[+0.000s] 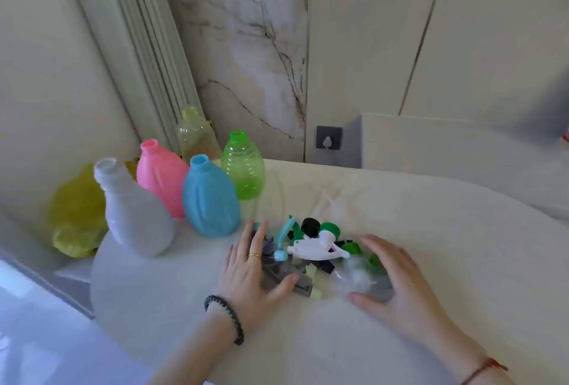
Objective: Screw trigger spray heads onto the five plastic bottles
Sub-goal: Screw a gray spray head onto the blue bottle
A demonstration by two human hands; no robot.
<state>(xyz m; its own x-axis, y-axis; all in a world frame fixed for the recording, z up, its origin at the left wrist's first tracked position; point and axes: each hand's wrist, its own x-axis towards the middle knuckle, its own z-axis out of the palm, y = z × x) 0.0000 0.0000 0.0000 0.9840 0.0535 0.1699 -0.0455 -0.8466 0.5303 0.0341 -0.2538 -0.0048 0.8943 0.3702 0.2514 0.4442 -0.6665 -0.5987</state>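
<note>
Several capless bottles stand at the table's far left: white (135,215), pink (161,179), blue (211,199), clear green (243,165) and pale yellow (194,135) behind them. A heap of trigger spray heads (311,250) lies in front of the bottles, with a white one on top and teal, grey, black and green ones mixed in. My left hand (257,267) lies flat on the heap's left side, fingers spread, thumb on a grey head. My right hand (397,286) rests on a clear plastic bag (357,273) at the heap's right side.
A white cloth covers the round table (431,230). A yellow plastic bag (77,215) sits left of the bottles, off the table's edge. A marble wall (246,61) and a wall socket (328,137) are behind.
</note>
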